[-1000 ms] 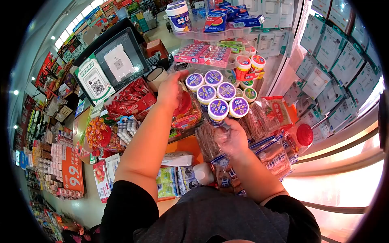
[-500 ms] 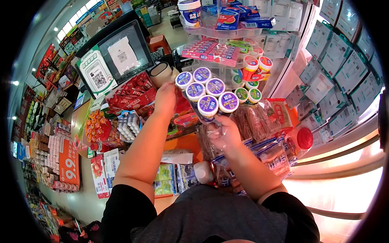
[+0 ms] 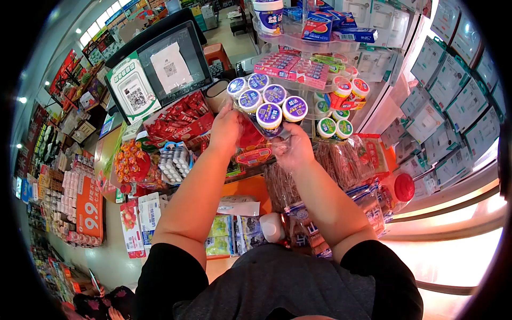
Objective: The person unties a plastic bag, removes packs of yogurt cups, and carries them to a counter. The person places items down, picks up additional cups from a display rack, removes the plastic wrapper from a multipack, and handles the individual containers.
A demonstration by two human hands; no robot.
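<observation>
Several small gum tubs with white-rimmed purple lids [image 3: 274, 95] are held together as one pack, lids turned up toward me. My left hand [image 3: 226, 129] is closed on the pack's left side. My right hand [image 3: 293, 149] supports its lower right corner, thumb near the closest tubs and fingers partly hidden below. Just right of the pack, green-lidded tubs [image 3: 327, 127] and red-lidded tubs [image 3: 341, 86] sit on a clear tiered rack [image 3: 320, 45]. Red packets [image 3: 178, 121] fill a box left of my left hand.
A screen [image 3: 173, 61] and a QR-code sign [image 3: 133, 92] stand at the back left. Plastic-wrapped snack packs [image 3: 344, 162] and a red-lidded jar [image 3: 404, 188] lie on the right. A white bottle [image 3: 272, 228] is close to my body. Another person's hand [image 3: 114, 313] shows at bottom left.
Both hands have carried the pack of gum tubs away from my body and slightly left, toward the screen. The camera view has shifted a little.
</observation>
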